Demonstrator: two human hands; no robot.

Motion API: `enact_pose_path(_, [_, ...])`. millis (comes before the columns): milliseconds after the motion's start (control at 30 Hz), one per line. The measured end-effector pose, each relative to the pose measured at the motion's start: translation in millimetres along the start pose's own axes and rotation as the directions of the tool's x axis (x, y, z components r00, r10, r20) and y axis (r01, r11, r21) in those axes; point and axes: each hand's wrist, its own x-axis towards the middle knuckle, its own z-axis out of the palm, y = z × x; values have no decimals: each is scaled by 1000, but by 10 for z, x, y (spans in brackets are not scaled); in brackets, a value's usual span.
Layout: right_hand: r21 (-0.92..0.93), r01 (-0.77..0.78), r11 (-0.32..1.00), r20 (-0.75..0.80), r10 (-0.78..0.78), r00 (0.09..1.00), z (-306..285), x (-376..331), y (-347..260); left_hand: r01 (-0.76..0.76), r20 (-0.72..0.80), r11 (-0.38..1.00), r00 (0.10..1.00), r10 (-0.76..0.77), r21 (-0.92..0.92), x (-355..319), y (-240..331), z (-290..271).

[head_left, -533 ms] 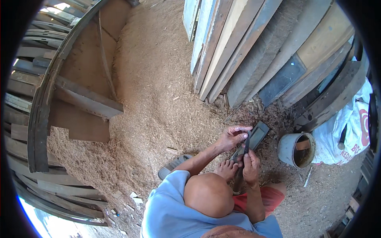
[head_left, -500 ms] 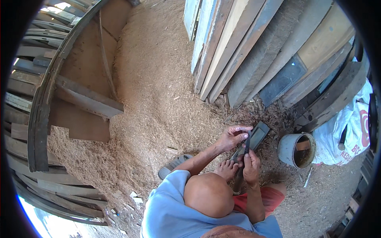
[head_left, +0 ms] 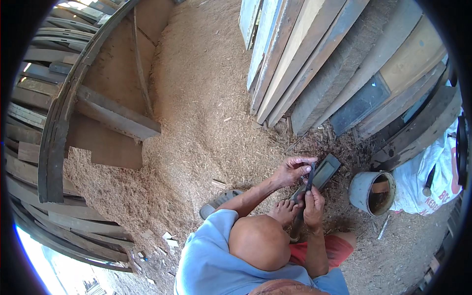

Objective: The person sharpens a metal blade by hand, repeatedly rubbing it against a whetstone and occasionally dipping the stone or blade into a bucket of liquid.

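Observation:
Between both hands I hold a narrow, dark flat blade (head_left: 310,181), slanting over the ground in front of my knees. My left hand (head_left: 294,172) pinches its far end between thumb and fingers. Closed round the near end is my right hand (head_left: 313,209). Under the blade lies a long grey-green block (head_left: 328,168) with a raised rim, like a whetstone in a holder; its near part is hidden by my hands. My bare foot (head_left: 283,212) rests beside the near end of this block.
A grey bucket (head_left: 359,192) with brownish liquid and a wood piece (head_left: 380,187) stands to the right, next to a white sack (head_left: 418,196). Planks (head_left: 314,64) lean at the upper right. Shavings (head_left: 206,123) cover the ground; a wooden frame (head_left: 118,118) stands left.
The whole view has shifted slightly, with the surroundings a little further right. Both hands keep their grip on the blade, whose angle has turned slightly.

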Motion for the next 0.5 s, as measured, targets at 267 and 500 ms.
enact_pose_path(267, [41,-17,999,-15,17,1000,-54,-14,36,28,18,999,999,-27,-45,32,-36,39])
enact_pose_path(500, [130,-124,984,51,119,992,-176,-34,104,311,112,857,950,-291,-410,78,94,117])
